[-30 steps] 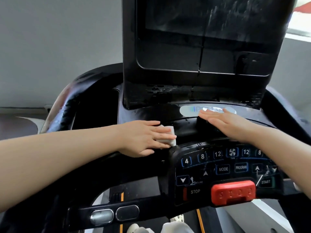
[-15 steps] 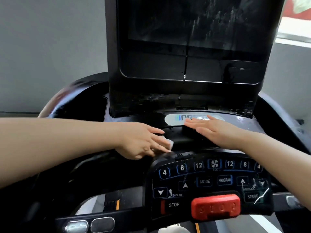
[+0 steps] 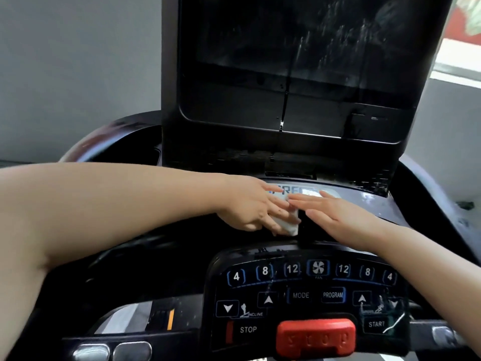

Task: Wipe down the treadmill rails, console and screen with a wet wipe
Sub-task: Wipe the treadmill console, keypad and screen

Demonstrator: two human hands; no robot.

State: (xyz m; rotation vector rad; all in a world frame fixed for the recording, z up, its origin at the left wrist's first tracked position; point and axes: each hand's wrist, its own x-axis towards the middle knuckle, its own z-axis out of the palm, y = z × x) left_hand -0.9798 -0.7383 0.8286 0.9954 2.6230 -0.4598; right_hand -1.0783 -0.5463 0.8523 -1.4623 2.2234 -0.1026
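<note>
My left hand (image 3: 253, 207) presses a folded white wet wipe (image 3: 367, 225) flat against the black console top (image 3: 406, 204), just below the screen. Only a corner of the wipe (image 3: 291, 226) shows under my fingers. My right hand (image 3: 338, 214) lies flat on the console beside it, its fingertips touching my left fingers. The dark screen (image 3: 299, 56) rises above, streaked with wet marks. The button panel (image 3: 307, 290) with speed, incline, MODE and PROGRAM keys sits nearer to me.
A red stop key (image 3: 316, 336) sits at the panel's front. Curved black rails run off at the left (image 3: 104, 136) and the right (image 3: 437, 194). Metal grip sensors (image 3: 112, 351) sit on the front bar. A grey wall stands behind.
My left hand has slid the wipe to the right along the console until it meets my right hand. The view has shifted left and down slightly.
</note>
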